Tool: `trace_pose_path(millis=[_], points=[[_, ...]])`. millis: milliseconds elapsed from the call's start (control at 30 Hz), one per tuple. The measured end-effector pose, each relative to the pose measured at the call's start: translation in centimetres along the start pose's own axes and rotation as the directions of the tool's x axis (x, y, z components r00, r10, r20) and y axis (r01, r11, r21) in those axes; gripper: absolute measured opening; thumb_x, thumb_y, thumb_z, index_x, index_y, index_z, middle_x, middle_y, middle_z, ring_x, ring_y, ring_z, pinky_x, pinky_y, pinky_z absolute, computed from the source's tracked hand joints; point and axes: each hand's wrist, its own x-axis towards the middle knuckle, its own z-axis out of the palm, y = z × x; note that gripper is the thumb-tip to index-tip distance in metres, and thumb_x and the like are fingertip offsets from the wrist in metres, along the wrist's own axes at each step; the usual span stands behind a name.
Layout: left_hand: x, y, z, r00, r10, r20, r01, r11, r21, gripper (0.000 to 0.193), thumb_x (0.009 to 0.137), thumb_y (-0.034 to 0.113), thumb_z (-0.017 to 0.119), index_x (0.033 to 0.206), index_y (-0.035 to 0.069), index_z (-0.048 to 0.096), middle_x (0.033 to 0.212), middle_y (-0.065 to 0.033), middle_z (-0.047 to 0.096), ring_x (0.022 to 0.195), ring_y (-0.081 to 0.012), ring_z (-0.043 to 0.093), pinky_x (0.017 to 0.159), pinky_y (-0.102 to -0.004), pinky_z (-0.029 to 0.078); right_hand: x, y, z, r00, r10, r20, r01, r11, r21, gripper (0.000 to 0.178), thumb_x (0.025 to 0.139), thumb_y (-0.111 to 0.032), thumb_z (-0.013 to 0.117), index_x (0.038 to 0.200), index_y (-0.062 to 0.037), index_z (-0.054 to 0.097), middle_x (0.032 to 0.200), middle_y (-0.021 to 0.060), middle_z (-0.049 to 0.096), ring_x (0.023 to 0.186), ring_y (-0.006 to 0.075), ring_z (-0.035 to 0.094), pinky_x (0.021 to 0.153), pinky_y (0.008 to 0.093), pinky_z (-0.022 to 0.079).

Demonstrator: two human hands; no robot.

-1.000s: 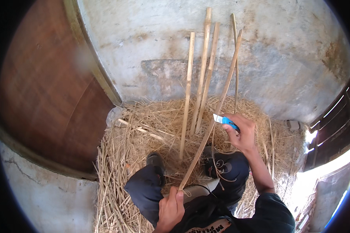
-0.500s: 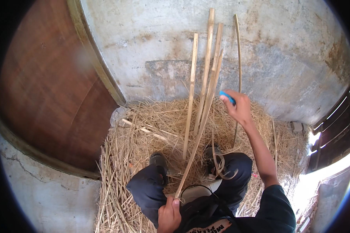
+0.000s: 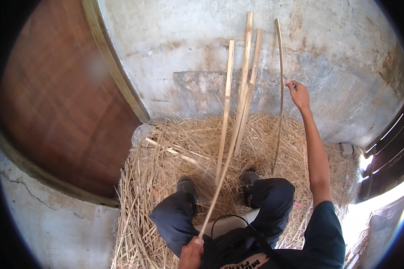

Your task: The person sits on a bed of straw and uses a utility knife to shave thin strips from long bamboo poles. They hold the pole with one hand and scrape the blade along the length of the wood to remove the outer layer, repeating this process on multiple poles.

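Note:
My left hand (image 3: pixel 191 254), low in front of my lap, is closed round the near end of a long pale bamboo strip (image 3: pixel 216 193). The strip slants up and away between my knees, its far part overlapping other strips. My right hand (image 3: pixel 299 95) is stretched out high on the right with fingers pinched. A thin sliver pokes out at its fingertips; what the fingers hold is mostly hidden. Just left of that hand, a thin dark-edged stick (image 3: pixel 281 58) leans on the wall. Further left stand several pale bamboo strips (image 3: pixel 228 85).
Straw and shavings (image 3: pixel 188 127) cover the ground around my shoes (image 3: pixel 187 186). A stained plaster wall (image 3: pixel 336 58) rises ahead. On the left is a brown door panel (image 3: pixel 63 103) in a wooden frame (image 3: pixel 121 76). Dark slats (image 3: pixel 386 161) are at the right.
My right hand has moved up, away and to the right; the blue thing in it no longer shows. My left hand has lowered slightly with the strip. The curled shavings by my right knee are gone from view.

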Motion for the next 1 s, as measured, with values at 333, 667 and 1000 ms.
trace_pose_path(millis=[333, 667, 1000], points=[[7.0, 5.0, -1.9, 0.933, -0.016, 0.358, 0.282, 0.649, -0.707, 0.049, 0.109, 0.056, 0.046, 0.093, 0.009, 0.050, 0.061, 0.0041, 0.030, 0.046, -0.0077, 0.024, 0.044, -0.0282, 0.019, -10.4, -5.3, -4.1, 0.978, -0.052, 0.203, 0.074, 0.992, -0.103, 0.042, 0.101, -0.045, 0.067, 0.124, -0.0109, 0.076, 0.079, 0.0151, 0.073, 0.079, 0.0356, 0.073, 0.076, 0.0487, 0.055], [11.0, 6.1, -0.6, 0.826, 0.231, 0.515, 0.330, 0.543, -0.772, 0.055, 0.111, 0.057, 0.040, 0.095, 0.006, 0.051, 0.061, 0.0017, 0.034, 0.045, -0.0076, 0.027, 0.043, -0.0281, 0.022, -18.7, -10.8, -6.8, 0.910, -0.226, 0.348, -0.001, 0.837, 0.547, 0.033, 0.100, -0.031, 0.074, 0.122, -0.0071, 0.074, 0.092, 0.0087, 0.075, 0.077, 0.0148, 0.063, 0.073, 0.0352, 0.052], [10.8, 9.9, 2.1, 0.962, 0.107, 0.251, 0.072, 0.788, -0.611, 0.050, 0.112, 0.055, 0.040, 0.097, 0.008, 0.051, 0.069, 0.0053, 0.035, 0.055, -0.0059, 0.030, 0.051, -0.0252, 0.023, -27.5, -18.9, -11.4, 0.711, -0.685, 0.161, 0.439, 0.611, 0.659, 0.031, 0.095, -0.027, 0.080, 0.114, -0.0047, 0.071, 0.095, 0.0124, 0.073, 0.073, 0.0299, 0.072, 0.064, 0.0385, 0.057]])
